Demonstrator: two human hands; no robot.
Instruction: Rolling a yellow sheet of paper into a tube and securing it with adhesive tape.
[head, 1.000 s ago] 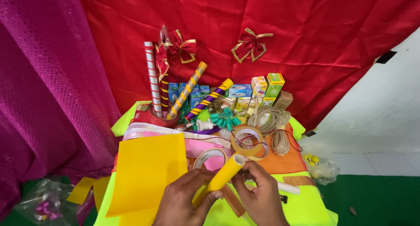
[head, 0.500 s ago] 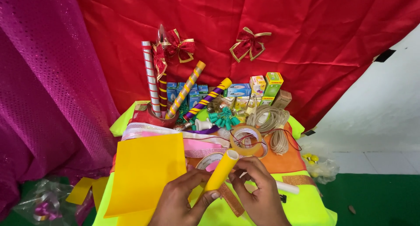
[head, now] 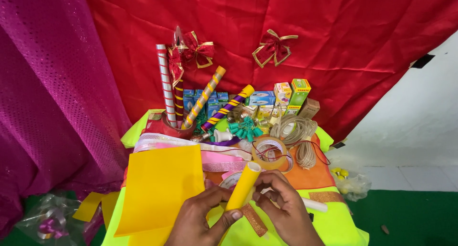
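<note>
Both of my hands hold a yellow paper sheet rolled into a tube [head: 243, 186], tilted up and to the right over the table. My left hand [head: 200, 220] grips its lower end with thumb and fingers. My right hand [head: 284, 208] pinches the tube's middle from the right side. A flat yellow sheet [head: 160, 189] lies to the left of my hands. A strip of gold glitter tape [head: 253, 220] lies under the tube. A roll of clear tape [head: 269, 153] sits just beyond the tube's top end.
Striped decorated sticks [head: 167, 91] stand in a red pot [head: 174, 129]. Small boxes [head: 291, 96], teal bulbs [head: 243, 129], coils of twine [head: 293, 127] and pink ribbons [head: 219, 158] crowd the back. Red bows [head: 272, 46] hang on the red cloth.
The tube has been turned more upright and rolled tighter between my fingers. My hands have shifted slightly toward the table's centre.
</note>
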